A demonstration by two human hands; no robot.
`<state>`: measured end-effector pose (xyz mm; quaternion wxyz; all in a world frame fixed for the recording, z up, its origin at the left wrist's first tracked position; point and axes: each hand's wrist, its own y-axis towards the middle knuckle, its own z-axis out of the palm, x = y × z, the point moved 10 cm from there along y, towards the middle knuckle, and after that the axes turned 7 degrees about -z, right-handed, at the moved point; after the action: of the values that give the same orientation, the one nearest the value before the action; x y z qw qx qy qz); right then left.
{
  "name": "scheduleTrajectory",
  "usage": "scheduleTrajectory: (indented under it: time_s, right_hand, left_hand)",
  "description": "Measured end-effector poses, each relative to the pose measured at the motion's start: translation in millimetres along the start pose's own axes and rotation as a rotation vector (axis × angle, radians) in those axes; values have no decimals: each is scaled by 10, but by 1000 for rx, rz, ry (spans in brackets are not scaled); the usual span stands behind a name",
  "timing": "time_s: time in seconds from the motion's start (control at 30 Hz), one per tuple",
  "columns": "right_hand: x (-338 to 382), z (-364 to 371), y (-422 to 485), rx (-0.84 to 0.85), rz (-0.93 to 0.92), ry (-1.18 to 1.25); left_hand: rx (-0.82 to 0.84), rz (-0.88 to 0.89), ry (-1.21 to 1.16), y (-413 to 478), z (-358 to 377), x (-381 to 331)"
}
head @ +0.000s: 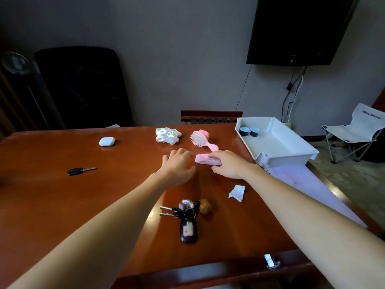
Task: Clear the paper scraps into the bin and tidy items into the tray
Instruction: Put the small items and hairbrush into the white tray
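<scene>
While the right hand (227,164) pinches the pink paper scrap (205,160) between thumb and forefingers, the scrap's long axis runs leftward from those fingers, and its free end lies just beside the left hand (179,165). The left fingers are loosely bent and hold nothing visible; the palm faces the table (104,205) and is hidden. A second, white scrap (237,192) lies on the table on the body side of the right fingers, beside the right forearm, so the right hand is judged the nearer to it. The tray (279,142) stands beyond and to the right of the right fingers. No bin is in view, so its bearing cannot be given. Whether the pink scrap is lifted or rests on the table cannot be told.
</scene>
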<state>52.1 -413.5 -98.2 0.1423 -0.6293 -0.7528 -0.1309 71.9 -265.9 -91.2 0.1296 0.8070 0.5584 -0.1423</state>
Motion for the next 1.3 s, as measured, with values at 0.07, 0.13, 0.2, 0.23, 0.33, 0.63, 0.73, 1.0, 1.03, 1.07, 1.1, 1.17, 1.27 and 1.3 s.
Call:
scheduleTrajectory:
  time_s: [0.07, 0.13, 0.2, 0.23, 0.33, 0.63, 0.73, 1.0, 1.03, 1.07, 1.1, 1.17, 1.27, 1.3]
  right_hand:
    - [-12, 73, -38, 18, 17, 2]
    - [0, 90, -66, -7, 14, 24]
    - [28, 116, -102, -25, 9, 48]
    - [47, 133, -122, -30, 6, 54]
    - [130, 162, -181, -55, -45, 41]
    - [222, 173, -353, -77, -7, 30]
    - [279, 189, -414, -61, 4, 58]
    - [430, 239, -557, -27, -11, 52]
    - [447, 243, -573, -28, -17, 57]
    - [461, 244, -592, -31, -22, 62]
    - [468, 240, -608, -37, -25, 68]
    - [463, 200, -623, -53, -28, 80]
    - [446, 100, -631, -87, -32, 86]
    - [437, 63, -624, -99, -38, 89]
  left_hand:
    - [19, -9, -15, -61, 21, 43]
    - [28, -8, -25, -140, 19, 74]
    - [35, -10, -37, -219, 26, 124]
    - [37, -11, -39, -259, 33, 152]
    - [32, -15, -42, -376, 40, 217]
    - [118, 35, -74, -828, 82, 208]
    - [200, 34, -59, -970, 159, 239]
    - [159, 38, 7, -1178, 183, 247]
    - [148, 38, -2, -1182, 175, 237]
    - [135, 43, -7, -1191, 163, 218]
    - [121, 49, -9, -1200, 153, 200]
    - [100, 62, -10, -1211, 124, 163]
    - [83, 67, 12, -1197, 76, 114]
    - [78, 63, 16, -1182, 60, 100]
